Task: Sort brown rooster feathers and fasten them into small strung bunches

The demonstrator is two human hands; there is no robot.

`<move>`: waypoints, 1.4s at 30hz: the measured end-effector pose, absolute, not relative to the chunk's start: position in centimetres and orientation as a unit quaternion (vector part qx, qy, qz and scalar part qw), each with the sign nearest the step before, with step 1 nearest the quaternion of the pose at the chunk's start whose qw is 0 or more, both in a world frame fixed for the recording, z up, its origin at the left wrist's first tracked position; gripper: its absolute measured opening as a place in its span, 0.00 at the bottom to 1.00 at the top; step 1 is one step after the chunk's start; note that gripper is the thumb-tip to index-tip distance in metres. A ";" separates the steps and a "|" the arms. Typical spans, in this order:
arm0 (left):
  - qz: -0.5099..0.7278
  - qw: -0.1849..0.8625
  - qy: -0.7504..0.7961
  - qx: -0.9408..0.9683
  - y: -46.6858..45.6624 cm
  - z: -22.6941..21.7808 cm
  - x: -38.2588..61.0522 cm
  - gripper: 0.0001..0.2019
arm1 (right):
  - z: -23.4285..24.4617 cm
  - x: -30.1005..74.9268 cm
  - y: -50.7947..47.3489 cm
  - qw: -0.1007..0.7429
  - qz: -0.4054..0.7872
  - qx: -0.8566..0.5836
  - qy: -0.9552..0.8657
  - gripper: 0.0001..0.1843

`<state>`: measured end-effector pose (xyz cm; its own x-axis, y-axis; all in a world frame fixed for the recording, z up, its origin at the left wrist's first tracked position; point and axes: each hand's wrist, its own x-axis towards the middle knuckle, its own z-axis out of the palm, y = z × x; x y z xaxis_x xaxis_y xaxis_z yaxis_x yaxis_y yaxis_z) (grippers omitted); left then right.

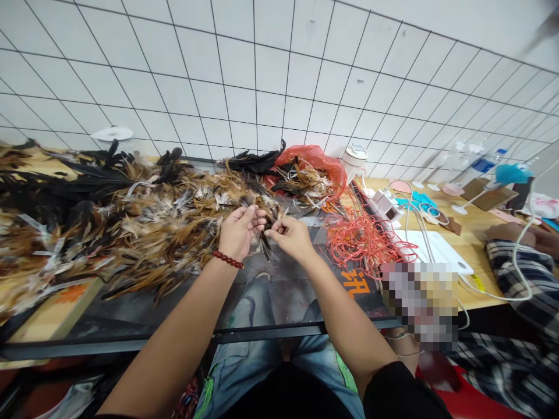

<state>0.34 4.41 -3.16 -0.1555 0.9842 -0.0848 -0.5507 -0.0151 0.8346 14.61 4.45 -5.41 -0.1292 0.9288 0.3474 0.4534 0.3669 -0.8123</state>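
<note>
The heap of feathers (183,224) sprawled before you, its left end cut off by the edge of view. Well to the right of the heap, another person's plaid sleeve (541,279) was cut off too, and a pixelated patch (420,305) hid what lay behind it. Just beside the heap's right end, a red plastic bag (312,156) held more brown and black feathers. At that end, your left hand (241,230) was half curled; you couldn't tell whether its fingers gripped anything. Your right hand (292,235) pinched a dark feather (265,247), its tip partly hidden.
</note>
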 end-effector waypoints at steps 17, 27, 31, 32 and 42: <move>0.660 0.505 0.445 0.333 4.3 -3.4 0.8 0.13 | -5.0 16.1 6.2 0.514 0.551 -0.453 -0.476 0.17; 0.514 0.630 0.435 0.387 3.9 -4.3 1.3 0.16 | -4.1 15.4 5.4 0.552 0.521 -0.418 -0.498 0.17; 0.483 0.632 0.433 0.424 4.0 -4.2 0.9 0.16 | -4.3 15.5 5.5 0.530 0.544 -0.415 -0.501 0.16; 0.482 0.627 0.434 0.432 4.1 -4.1 0.7 0.16 | -4.5 15.6 5.7 0.528 0.547 -0.414 -0.500 0.16; 0.739 0.419 0.413 0.328 5.1 -2.7 -0.6 0.16 | -6.8 15.8 6.1 0.368 0.270 -0.576 -0.678 0.09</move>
